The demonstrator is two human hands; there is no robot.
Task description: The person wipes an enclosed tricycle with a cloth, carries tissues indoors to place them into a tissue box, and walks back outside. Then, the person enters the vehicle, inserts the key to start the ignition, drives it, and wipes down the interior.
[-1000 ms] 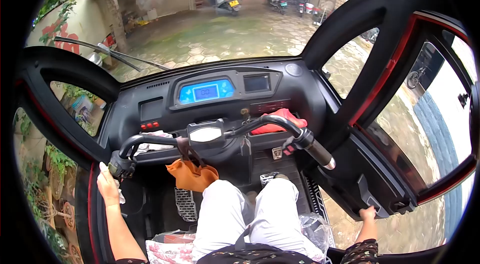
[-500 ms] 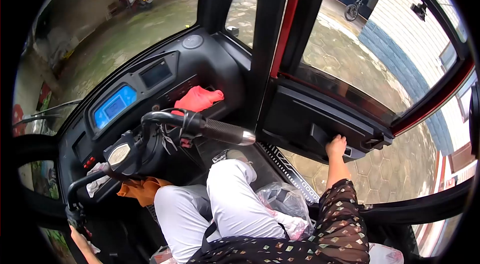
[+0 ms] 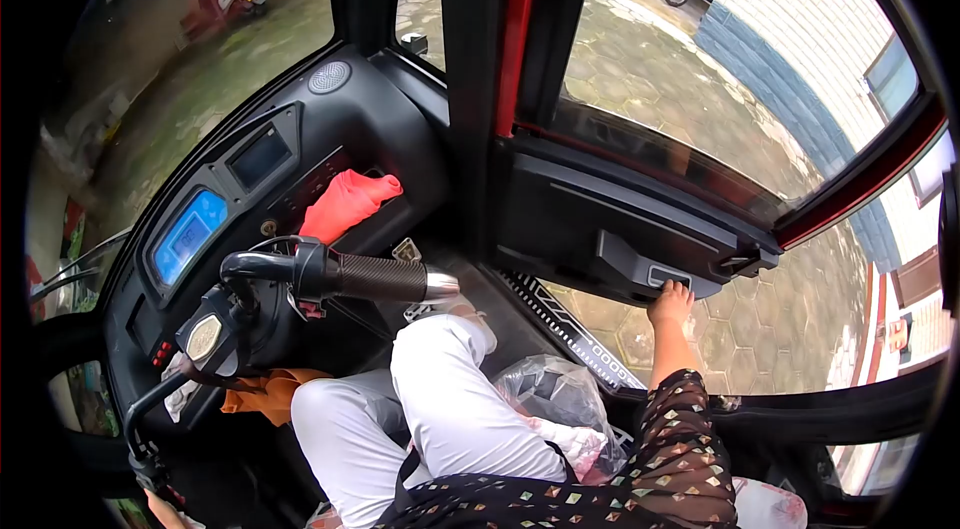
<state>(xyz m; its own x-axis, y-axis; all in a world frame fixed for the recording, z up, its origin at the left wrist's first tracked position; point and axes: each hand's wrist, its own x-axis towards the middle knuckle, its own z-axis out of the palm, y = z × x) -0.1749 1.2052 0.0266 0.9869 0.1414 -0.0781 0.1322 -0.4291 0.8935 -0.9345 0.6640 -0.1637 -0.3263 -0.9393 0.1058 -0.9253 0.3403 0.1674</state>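
My right hand [image 3: 671, 304] reaches out to the open vehicle door [image 3: 560, 219] on the right. Its fingers curl over the lower edge of the grey pull handle [image 3: 640, 267] on the door's inner panel. At the bottom left, only a sliver of my left hand [image 3: 163, 511] shows, beside the lower end of the left handlebar [image 3: 150, 404]; its fingers are hidden. The right handlebar grip [image 3: 385, 279], dark and textured with a silver end, has no hand on it.
The dashboard carries a lit blue display [image 3: 190, 237] and a red cloth [image 3: 350, 204]. An orange cloth [image 3: 275, 394] hangs below the handlebar. A clear plastic bag [image 3: 560, 389] sits beside my leg, near the door sill [image 3: 580, 339]. Paving and a brick wall [image 3: 780, 19] lie outside.
The view has swung right, so the dashboard and door sit further left. My right hand has shifted on the door handle to its lower edge. Less of my left hand shows.
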